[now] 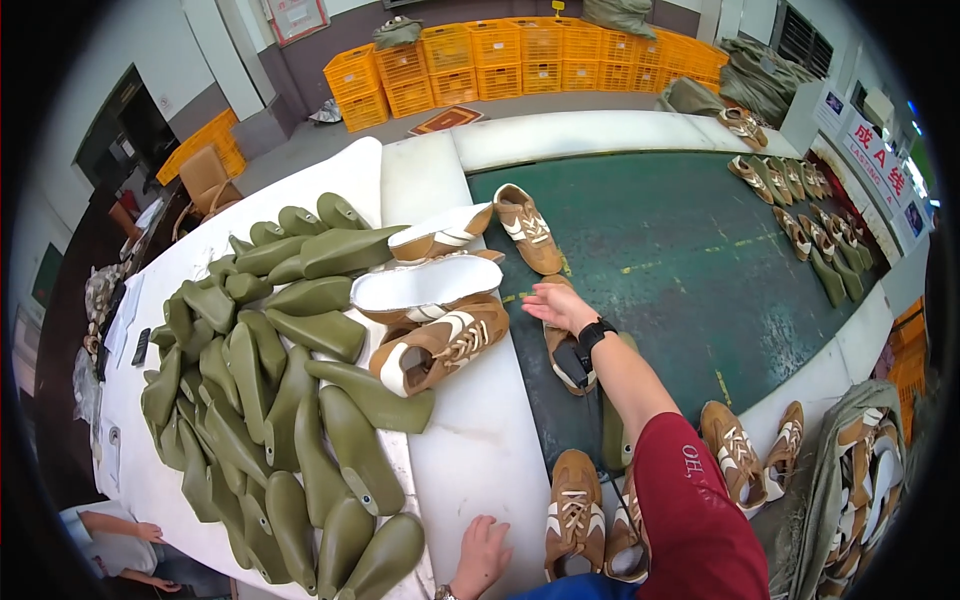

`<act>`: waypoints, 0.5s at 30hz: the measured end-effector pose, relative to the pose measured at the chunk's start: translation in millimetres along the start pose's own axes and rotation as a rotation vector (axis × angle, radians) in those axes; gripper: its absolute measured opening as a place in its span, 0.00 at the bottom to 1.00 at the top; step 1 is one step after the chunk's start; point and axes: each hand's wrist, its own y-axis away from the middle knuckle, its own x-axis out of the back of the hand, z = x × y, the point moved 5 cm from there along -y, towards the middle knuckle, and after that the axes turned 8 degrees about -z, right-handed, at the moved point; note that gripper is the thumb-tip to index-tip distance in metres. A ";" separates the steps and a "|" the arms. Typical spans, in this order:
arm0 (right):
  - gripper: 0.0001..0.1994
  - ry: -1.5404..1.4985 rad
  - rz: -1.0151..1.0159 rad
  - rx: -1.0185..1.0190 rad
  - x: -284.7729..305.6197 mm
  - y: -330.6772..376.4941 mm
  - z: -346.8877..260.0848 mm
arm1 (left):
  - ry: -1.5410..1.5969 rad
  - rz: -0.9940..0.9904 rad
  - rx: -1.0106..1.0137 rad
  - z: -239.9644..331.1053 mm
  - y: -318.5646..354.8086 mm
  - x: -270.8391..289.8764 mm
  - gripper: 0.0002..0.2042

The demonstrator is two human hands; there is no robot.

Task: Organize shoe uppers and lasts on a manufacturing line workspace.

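Green belt (690,290): shoes (798,237) + olive lasts at its far R end, so prob. work's only part done. L of belt: big heap of bare lasts (247,370), prob. that bit's done; between, a few tan/white shoes (430,285), one sole-up. On belt's L edge: tan shoe (560,345), suede-like, something dark in its opening, unclear. R hand (556,305) above it, fingers extended, contact unclear; L hand (483,553) loosely curled, no grip seen, just L of belt.
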 end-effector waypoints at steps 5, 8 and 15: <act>0.16 0.282 -0.060 -0.022 5.6 61.8 -19.9 | -0.070 -0.037 0.003 4.9 -3.3 -4.7 0.25; 0.14 0.718 -0.155 -0.051 8.6 112.3 -28.0 | -0.024 -0.065 -0.006 -3.3 2.9 -8.7 0.25; 0.20 1.528 -0.440 0.103 23.3 319.4 -68.8 | -0.133 0.074 0.109 -34.8 63.7 36.1 0.23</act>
